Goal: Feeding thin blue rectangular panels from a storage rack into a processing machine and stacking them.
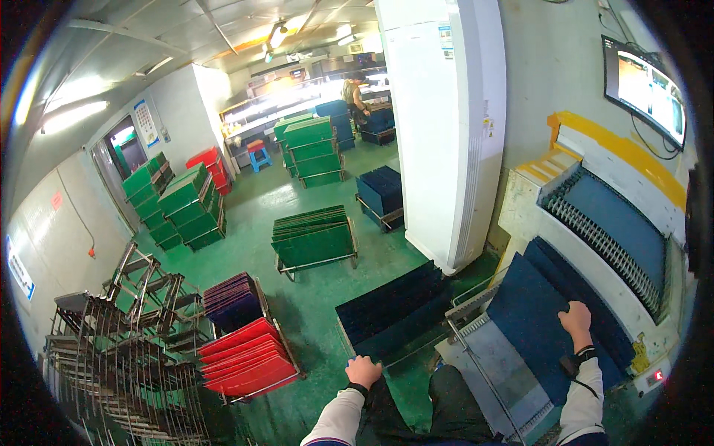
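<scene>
My right hand point(576, 325) is closed at the upper edge of a large dark blue board point(520, 308), its thumb and fingers curled on the board's corner. The board leans in a slotted metal rack point(494, 364) at my right side, and more dark blue boards point(573, 286) stand tilted behind it. My left hand point(363, 370) is curled closed at my left knee, with no object visible in it; its palm side is hidden. Just beyond it, a low rack holds other dark blue boards point(394, 308) upright.
A cream and yellow machine point(610, 201) with a toothed conveyor stands to my right, below a wall screen point(643, 89). A tall white cabinet point(446, 141) rises ahead. Racks of red boards point(249, 357), green boards point(312, 238) and bare metal racks point(126, 357) fill the left. Another person point(355, 97) works far back.
</scene>
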`<act>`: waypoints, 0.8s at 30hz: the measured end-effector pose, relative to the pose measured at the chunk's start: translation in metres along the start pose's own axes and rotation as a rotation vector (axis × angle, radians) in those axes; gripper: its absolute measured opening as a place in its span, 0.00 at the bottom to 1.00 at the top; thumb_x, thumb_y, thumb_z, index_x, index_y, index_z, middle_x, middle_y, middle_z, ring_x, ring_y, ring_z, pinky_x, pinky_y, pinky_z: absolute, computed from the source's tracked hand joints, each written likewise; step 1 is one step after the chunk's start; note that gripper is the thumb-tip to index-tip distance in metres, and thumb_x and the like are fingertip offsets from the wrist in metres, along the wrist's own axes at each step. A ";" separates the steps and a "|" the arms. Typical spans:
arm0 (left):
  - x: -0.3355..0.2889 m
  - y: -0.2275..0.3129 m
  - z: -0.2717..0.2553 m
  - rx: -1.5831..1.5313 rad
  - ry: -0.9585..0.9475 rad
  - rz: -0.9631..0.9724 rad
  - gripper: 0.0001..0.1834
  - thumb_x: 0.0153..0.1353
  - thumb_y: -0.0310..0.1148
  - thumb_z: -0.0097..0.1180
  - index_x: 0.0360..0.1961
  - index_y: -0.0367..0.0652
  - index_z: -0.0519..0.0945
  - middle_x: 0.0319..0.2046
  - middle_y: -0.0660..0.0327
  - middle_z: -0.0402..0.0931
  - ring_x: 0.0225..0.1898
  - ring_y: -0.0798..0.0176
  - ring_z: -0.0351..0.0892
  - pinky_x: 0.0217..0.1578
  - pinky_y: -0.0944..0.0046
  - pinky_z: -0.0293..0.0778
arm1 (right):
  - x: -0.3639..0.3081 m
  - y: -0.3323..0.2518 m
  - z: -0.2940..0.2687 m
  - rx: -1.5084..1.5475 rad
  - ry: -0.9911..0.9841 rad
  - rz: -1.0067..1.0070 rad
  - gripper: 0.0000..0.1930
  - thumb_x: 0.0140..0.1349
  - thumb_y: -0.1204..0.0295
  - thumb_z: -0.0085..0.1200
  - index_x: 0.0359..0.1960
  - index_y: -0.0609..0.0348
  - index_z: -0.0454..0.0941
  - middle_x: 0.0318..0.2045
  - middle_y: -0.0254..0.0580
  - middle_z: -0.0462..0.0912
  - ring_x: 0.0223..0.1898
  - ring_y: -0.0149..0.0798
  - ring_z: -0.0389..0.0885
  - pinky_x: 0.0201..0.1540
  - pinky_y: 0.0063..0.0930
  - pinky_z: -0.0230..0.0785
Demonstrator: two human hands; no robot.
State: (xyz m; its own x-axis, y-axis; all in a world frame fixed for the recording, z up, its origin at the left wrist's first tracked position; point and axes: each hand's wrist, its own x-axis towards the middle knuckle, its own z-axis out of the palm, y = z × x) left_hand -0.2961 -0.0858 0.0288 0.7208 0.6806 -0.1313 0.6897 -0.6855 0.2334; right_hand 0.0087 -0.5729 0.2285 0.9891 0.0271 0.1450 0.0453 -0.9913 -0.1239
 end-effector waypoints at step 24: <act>0.000 0.003 0.000 -0.004 -0.005 -0.007 0.24 0.52 0.50 0.56 0.40 0.41 0.84 0.44 0.52 0.79 0.50 0.44 0.76 0.47 0.45 0.74 | 0.002 -0.005 -0.008 -0.042 -0.040 0.027 0.19 0.51 0.60 0.66 0.40 0.60 0.81 0.43 0.52 0.83 0.48 0.53 0.81 0.50 0.43 0.73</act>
State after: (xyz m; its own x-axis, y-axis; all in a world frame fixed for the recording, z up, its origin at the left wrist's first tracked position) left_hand -0.2942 -0.0883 0.0297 0.7165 0.6839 -0.1378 0.6943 -0.6796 0.2368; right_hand 0.0090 -0.5687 0.2374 0.9947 0.0049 0.1025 0.0137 -0.9962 -0.0856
